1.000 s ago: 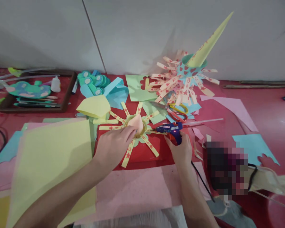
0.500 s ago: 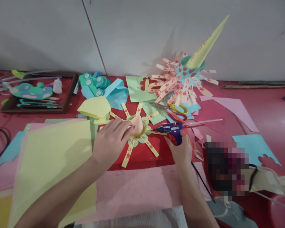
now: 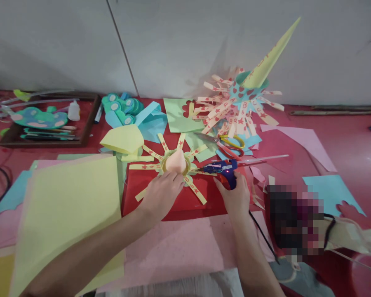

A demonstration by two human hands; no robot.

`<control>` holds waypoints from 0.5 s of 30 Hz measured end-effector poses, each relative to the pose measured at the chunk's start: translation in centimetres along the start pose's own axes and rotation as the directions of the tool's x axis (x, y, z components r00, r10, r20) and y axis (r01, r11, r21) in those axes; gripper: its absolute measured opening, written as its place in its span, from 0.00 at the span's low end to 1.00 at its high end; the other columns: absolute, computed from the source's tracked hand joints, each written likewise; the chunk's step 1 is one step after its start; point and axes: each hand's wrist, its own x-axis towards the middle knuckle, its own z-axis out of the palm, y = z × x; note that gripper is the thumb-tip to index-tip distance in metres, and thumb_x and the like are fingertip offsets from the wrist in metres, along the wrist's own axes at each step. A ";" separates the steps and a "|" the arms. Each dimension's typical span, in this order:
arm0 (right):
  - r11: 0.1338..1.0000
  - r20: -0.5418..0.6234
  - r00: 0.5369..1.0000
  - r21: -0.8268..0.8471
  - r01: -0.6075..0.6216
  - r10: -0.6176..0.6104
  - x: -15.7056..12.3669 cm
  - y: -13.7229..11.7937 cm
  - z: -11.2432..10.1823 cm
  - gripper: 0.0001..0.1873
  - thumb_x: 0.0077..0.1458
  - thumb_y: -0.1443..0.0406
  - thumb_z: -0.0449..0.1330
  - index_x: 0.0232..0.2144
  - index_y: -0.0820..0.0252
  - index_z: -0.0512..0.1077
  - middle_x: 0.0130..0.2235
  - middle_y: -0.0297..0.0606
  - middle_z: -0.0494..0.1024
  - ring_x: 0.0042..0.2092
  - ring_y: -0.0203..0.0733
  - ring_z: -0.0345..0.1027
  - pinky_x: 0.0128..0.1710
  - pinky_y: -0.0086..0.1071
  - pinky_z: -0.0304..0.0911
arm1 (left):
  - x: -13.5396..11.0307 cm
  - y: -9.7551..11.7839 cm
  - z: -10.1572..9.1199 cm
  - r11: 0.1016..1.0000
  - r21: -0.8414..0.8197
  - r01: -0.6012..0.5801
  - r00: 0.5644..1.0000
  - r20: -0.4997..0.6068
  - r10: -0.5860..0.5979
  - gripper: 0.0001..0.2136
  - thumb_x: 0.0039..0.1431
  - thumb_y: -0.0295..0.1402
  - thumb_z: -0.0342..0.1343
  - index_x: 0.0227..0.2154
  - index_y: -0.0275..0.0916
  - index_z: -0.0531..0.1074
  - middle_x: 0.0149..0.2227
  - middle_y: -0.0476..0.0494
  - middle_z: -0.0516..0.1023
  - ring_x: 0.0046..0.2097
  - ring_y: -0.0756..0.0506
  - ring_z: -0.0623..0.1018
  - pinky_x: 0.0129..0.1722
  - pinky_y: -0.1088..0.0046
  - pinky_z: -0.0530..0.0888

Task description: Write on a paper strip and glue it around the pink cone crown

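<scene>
The pink paper cone ringed with yellow starred strips stands on a red paper sheet, mid-scene. The left hand lies on its near side, fingers stretched and slack, tips touching the strips. To the right, the right hand is clenched round the blue glue gun, nozzle pointing left at the cone; yellow-handled scissors lie just beyond; a large yellow paper sheet lies left.

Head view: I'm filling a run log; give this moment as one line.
left hand on paper sunburst | right hand holds glue gun | nozzle toward pink cone | scissors behind
</scene>
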 end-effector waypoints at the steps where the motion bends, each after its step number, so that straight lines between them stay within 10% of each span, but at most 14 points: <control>1: 1.000 0.004 1.000 0.002 -0.005 0.005 0.0 0.0 0.0 0.29 0.41 0.48 0.59 0.42 0.60 0.66 0.42 0.44 0.72 0.44 0.49 0.65 0.40 0.39 0.62 | 0.0 0.0 -0.1 1.000 0.008 0.001 1.000 -0.013 -0.001 0.10 0.62 0.31 0.46 0.28 0.36 0.70 0.26 0.46 0.74 0.29 0.48 0.74 0.24 0.74 0.65; 10: 1.000 -0.014 1.000 0.011 -0.021 0.022 0.3 0.6 -0.1 0.32 0.39 0.46 0.60 0.43 0.60 0.67 0.40 0.43 0.73 0.42 0.48 0.66 0.39 0.39 0.61 | 1.0 -1.7 -4.8 0.998 0.028 -0.048 0.904 -0.423 0.055 0.09 0.62 0.29 0.46 0.33 0.39 0.72 0.30 0.46 0.76 0.33 0.49 0.74 0.33 0.72 0.69; 15: 0.999 -0.021 0.999 0.008 -0.041 0.042 0.5 0.7 -0.2 0.33 0.39 0.46 0.60 0.43 0.60 0.67 0.39 0.43 0.73 0.41 0.48 0.66 0.37 0.38 0.61 | 3.5 -3.6 -5.9 0.975 -0.200 -0.095 0.920 -0.391 0.009 0.12 0.63 0.33 0.46 0.44 0.41 0.71 0.45 0.44 0.76 0.46 0.47 0.73 0.48 0.68 0.69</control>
